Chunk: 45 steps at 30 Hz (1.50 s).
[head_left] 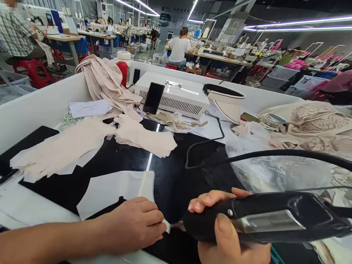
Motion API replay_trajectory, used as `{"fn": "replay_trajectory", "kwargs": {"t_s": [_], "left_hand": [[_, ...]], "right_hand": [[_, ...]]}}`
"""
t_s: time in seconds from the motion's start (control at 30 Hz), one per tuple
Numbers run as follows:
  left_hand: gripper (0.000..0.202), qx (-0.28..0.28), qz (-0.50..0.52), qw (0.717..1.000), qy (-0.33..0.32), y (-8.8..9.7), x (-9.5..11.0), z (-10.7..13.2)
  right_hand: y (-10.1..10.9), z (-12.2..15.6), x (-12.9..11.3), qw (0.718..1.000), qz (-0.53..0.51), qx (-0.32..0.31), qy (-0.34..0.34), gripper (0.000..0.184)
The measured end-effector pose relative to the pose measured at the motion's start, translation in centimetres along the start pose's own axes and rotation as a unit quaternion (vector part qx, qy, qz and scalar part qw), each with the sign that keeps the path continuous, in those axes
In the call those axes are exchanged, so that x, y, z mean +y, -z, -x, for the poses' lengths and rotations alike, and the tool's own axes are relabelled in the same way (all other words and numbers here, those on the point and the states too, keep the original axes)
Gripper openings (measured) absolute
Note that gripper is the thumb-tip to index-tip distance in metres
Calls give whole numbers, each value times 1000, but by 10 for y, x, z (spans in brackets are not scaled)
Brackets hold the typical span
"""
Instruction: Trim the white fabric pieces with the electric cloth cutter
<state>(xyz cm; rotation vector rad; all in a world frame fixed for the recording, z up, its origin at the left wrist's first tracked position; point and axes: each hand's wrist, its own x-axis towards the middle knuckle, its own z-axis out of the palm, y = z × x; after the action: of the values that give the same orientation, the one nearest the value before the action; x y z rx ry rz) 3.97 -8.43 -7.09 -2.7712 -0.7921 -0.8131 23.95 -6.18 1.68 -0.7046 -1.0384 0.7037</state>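
Observation:
My right hand (228,245) is wrapped round a black corded hand tool (269,216) whose metal tip points left at the table. My left hand (134,225) is closed, pinching the corner of a pale fabric piece (114,191) right at the tool's tip. Both sit over a glossy black work surface (172,180) near the front edge. A stack of beige fabric pieces (71,147) lies to the left, another stack (144,136) behind.
A white machine box (181,95) with a phone (153,98) leaning on it stands at the back. A black tablet (21,148) lies left. Lace fabric (322,127) heaps at the right. The tool's black cable (291,156) arcs overhead. Other people sit at sewing tables beyond.

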Motion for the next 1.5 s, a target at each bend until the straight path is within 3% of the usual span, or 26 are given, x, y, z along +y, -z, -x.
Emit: {"fn": "replay_trajectory", "kwargs": {"t_s": [0.43,0.7,0.87,1.03,1.5], "left_hand": [[17,-45,22,999,7,-2,-4,2],[15,-34,24,999,19,10,-7,-4],[23,-61,7,998,-5,16,-12,1],[8,-40,44,998,15,17,-16,14],[18,-16,40,999,25,8,-13,16]], "right_hand": [[-1,9,0,1000,1,-2,2,37],[10,7,-2,999,10,-41,9,40],[6,11,-7,1000,6,-10,5,39],[8,14,-6,1000,14,-2,3,40],[16,11,-1,999,24,16,-18,46]]}}
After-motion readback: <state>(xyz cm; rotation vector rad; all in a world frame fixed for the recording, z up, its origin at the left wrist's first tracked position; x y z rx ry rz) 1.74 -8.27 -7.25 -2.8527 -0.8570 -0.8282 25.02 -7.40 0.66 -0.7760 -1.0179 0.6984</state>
